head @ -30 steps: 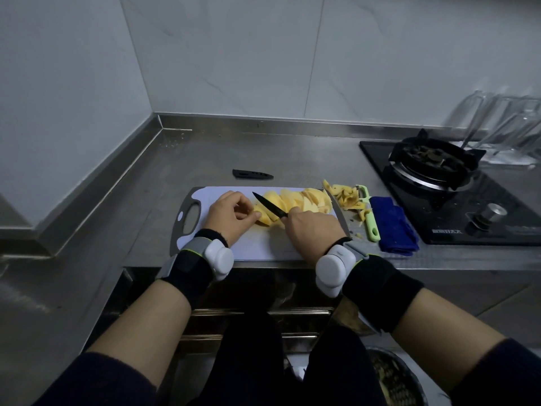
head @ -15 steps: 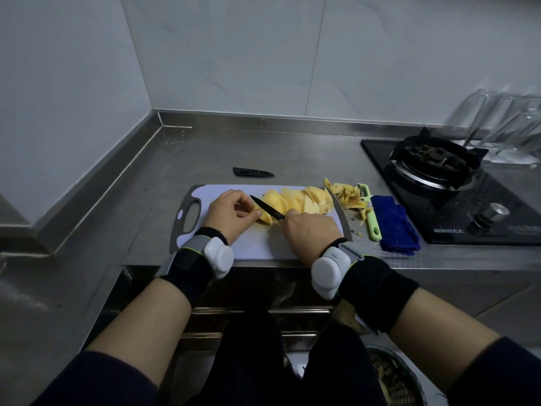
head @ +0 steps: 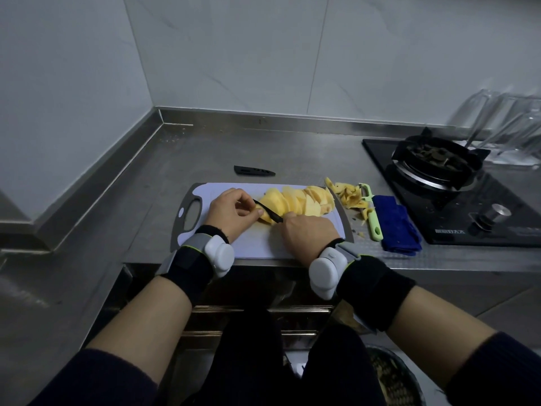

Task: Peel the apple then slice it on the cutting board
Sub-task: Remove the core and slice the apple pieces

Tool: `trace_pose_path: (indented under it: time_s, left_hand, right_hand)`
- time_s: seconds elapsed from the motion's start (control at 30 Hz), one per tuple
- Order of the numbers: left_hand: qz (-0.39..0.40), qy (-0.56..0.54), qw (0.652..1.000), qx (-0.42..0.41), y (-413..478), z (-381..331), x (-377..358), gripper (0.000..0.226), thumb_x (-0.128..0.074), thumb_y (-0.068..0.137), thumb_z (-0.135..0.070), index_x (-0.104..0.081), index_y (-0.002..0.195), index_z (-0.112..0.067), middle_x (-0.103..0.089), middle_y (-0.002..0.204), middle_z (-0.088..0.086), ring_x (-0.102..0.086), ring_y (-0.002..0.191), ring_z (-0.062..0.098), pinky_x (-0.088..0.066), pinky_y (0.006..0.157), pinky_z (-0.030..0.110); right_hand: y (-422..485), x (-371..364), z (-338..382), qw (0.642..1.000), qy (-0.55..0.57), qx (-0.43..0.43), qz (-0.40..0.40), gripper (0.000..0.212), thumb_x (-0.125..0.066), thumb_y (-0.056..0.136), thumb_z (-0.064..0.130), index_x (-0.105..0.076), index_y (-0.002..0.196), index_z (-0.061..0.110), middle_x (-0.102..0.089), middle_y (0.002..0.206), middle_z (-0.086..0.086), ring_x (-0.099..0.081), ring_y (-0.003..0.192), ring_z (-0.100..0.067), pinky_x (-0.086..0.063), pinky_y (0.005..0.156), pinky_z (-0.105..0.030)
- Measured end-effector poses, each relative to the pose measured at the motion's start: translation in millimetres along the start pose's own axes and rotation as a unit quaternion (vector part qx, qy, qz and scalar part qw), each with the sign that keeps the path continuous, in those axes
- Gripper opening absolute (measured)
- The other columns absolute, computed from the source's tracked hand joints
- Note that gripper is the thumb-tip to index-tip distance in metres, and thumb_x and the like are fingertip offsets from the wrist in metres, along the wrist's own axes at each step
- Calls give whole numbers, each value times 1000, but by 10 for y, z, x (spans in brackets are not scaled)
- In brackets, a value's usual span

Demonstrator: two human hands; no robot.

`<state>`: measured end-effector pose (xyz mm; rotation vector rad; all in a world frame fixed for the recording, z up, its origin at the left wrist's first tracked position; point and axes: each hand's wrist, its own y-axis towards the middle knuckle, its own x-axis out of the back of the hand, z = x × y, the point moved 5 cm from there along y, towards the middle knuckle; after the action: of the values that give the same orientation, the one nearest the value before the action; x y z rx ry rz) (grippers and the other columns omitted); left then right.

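Observation:
A row of pale yellow peeled apple slices (head: 304, 202) lies on the white cutting board (head: 257, 244), which sits at the counter's front edge. My right hand (head: 307, 232) grips the handle of a black knife (head: 268, 212), whose blade points up and left into the leftmost apple piece (head: 268, 216). My left hand (head: 231, 210) has curled fingers and pinches that small piece against the board, right beside the blade. Most of the piece is hidden by my fingers and the blade.
A pile of apple peelings (head: 349, 196) and a green peeler (head: 371, 213) lie right of the board, beside a folded blue cloth (head: 395, 227). The black knife sheath (head: 254, 170) lies behind the board. A gas stove (head: 439, 168) stands at the right.
The knife blade has shifted left and lower into the end apple piece. My right hand followed it slightly left; my left hand stayed holding the piece.

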<state>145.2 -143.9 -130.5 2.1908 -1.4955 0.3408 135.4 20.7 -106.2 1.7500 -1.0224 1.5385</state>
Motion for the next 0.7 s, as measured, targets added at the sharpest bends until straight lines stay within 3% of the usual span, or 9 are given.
trace_pose_path:
  time_s: [0.27,0.53,0.7]
  left_hand:
    - [3,5,1000,-19,7,-17,-19,18,-78,78,-17,-61,81,-14,-59,92,0,-68,77,17,-59,78,31]
    - [34,37,997,-57,6,-48,-86,15,-68,84,-12,-66,96,-22,-54,97,-14,-55,76,5,-44,73,6]
    - [62,70,993,-70,37,-20,-130,19,-63,86,-14,-68,101,-26,-55,100,-12,-55,86,8,-44,79,13]
  right_hand:
    - [96,-41,79,1000,-1,6,26,20,-41,97,13,-52,112,5,-65,104,-9,-64,91,-29,-47,68,-38]
    - [107,-110,-19,999,-20,-1,27,23,-38,100,17,-57,110,9,-66,101,-5,-65,89,-26,-45,66,-35]
    - [107,-133,-100,999,3,-7,45,25,-38,100,20,-60,108,11,-66,100,-5,-65,87,-26,-51,72,-37]
